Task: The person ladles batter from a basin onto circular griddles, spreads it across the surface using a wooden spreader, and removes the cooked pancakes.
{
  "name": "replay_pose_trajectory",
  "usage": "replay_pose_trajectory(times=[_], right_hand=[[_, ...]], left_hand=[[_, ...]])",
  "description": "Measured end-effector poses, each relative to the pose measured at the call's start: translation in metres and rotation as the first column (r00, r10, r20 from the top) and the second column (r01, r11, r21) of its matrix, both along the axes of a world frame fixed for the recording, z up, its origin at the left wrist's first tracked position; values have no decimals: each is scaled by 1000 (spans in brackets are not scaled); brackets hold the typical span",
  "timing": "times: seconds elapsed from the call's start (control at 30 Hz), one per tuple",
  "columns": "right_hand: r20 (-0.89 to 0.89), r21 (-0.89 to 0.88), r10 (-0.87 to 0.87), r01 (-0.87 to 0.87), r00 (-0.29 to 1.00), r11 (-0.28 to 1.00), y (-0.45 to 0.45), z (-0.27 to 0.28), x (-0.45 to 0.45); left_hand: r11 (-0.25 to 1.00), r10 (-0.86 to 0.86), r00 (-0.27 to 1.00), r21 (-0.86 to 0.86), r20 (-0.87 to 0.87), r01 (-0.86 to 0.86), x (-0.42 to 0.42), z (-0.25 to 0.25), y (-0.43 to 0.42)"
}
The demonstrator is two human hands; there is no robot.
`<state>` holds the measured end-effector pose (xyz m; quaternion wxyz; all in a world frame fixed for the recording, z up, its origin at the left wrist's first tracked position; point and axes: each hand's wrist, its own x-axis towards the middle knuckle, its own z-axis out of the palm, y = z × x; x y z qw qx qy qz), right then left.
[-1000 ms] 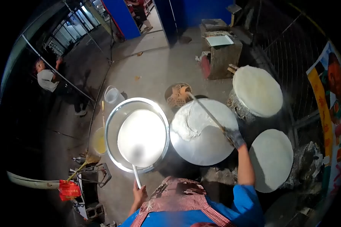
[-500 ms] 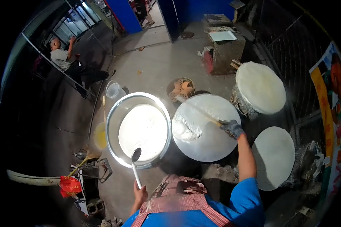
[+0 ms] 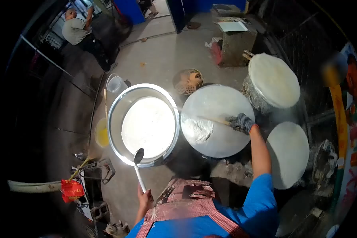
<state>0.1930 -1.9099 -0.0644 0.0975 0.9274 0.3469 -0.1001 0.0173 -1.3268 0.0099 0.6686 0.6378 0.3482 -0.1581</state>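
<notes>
My left hand point(image 3: 146, 199) is closed around the white handle of a ladle point(image 3: 140, 171). The ladle's dark bowl hangs over the near rim of a large metal pot point(image 3: 112, 127), which holds white batter point(image 3: 148, 126). On my right hand point(image 3: 242, 123) is a grey glove, and its fingers grip a thin wooden spreader point(image 3: 216, 120). That hand is above the right part of a round griddle point(image 3: 226, 144). A thick, wrinkled mass of batter point(image 3: 201, 133) lies on the griddle's left half, near the spreader's far end.
Round pale sheets lie on a stand point(image 3: 274, 81) at the upper right and on a lower disc point(image 3: 288, 154). Beyond the pot stand a clear bucket point(image 3: 116, 84) and a bowl of yellow liquid point(image 3: 102, 136). A basket of brown pieces point(image 3: 189, 81) sits behind. A person point(image 3: 77, 31) is at the upper left.
My right hand has shifted slightly left across the griddle, and the spreader lies flatter. The batter mass has changed shape. The ladle stays over the pot rim. The background person has moved.
</notes>
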Motion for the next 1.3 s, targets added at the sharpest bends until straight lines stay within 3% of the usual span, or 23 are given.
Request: replay_pose_trajectory(times=[0.03, 0.1, 0.2, 0.27, 0.3, 0.37, 0.4, 0.43, 0.47, 0.57, 0.63, 0.7, 0.77, 0.83, 0.87, 0.93, 0.97, 1.03, 1.07, 1.17, 1.23, 1.3], right_hand=[[-250, 24, -259, 273, 933, 962, 13, 15, -16], [-430, -80, -464, 479, 774, 874, 10, 32, -58], [-515, -212, -699, 717, 495, 664, -7, 66, -193], [-484, -265, -836, 867, 259, 422, 17, 91, -273], [-448, -237, -887, 942, 111, 237, 47, 102, -313], [-405, -26, -904, 991, -134, -135, 123, 103, -362], [-405, 122, -889, 952, -212, -282, 163, 95, -372], [-420, 267, -869, 880, -261, -393, 203, 83, -368], [-433, 387, -858, 803, -276, -453, 237, 64, -350], [-424, 523, -867, 711, -262, -471, 327, 7, -242], [-325, 382, -919, 858, -223, -343, 374, 12, -186], [-317, 331, -930, 898, -183, -290, 383, 31, -181], [-345, 422, -899, 811, -271, -407, 368, 31, -215], [-359, 520, -906, 758, -224, -393, 345, 4, -254], [-531, 501, -803, 664, -270, -555, 365, 56, -251], [-624, 613, -758, 482, -191, -626, 362, 37, -236], [-545, 754, -834, 382, -90, -534, 343, -22, -227], [-460, 587, -867, 668, -190, -457, 364, -18, -178], [-53, 544, -989, 827, -140, -146, 386, 29, -170], [-315, 486, -942, 832, -120, -269, 345, 11, -207], [-274, 531, -950, 801, -148, -278, 304, 14, -250], [-483, 795, -874, 390, -54, -464, 283, 7, -255]], left_hand=[[1000, -16, 1000, 3, 0, 16, -1, 5, 8], [999, -40, 999, -16, -8, 40, -1, 10, 18], [996, -87, 996, 15, 9, 87, 10, -1, 51], [989, -141, 990, 39, -5, 141, 20, -8, 66], [981, -187, 982, 55, -14, 188, 30, -7, 75], [960, -276, 960, 71, 45, 273, 41, -35, 107], [964, -266, 964, -23, 1, 266, 42, -21, 115], [961, -258, 966, -111, -26, 254, 54, -1, 119], [956, -287, 958, -66, -17, 285, 60, 10, 122], [943, -327, 945, -67, 9, 327, 69, 19, 137], [934, -350, 936, -71, 31, 351, 73, 32, 140], [924, -351, 931, -126, 100, 362, 69, 33, 151], [931, -332, 937, -123, 111, 344, 60, 41, 151], [921, -339, 933, -158, 120, 355, 51, 41, 159], [914, -355, 929, -170, 106, 369, 52, 44, 162], [902, -375, 925, -206, 59, 378, 42, 48, 164], [896, -359, 931, -254, 62, 363, 39, 47, 163], [864, -326, 944, -387, 57, 322, 38, 40, 166], [851, -266, 962, -456, 54, 261, 34, 41, 164], [772, -215, 974, -598, 70, 213, 29, 48, 161], [761, -189, 980, -621, 61, 185, 23, 55, 151], [723, -173, 981, -665, 85, 185, 19, 44, 148]])
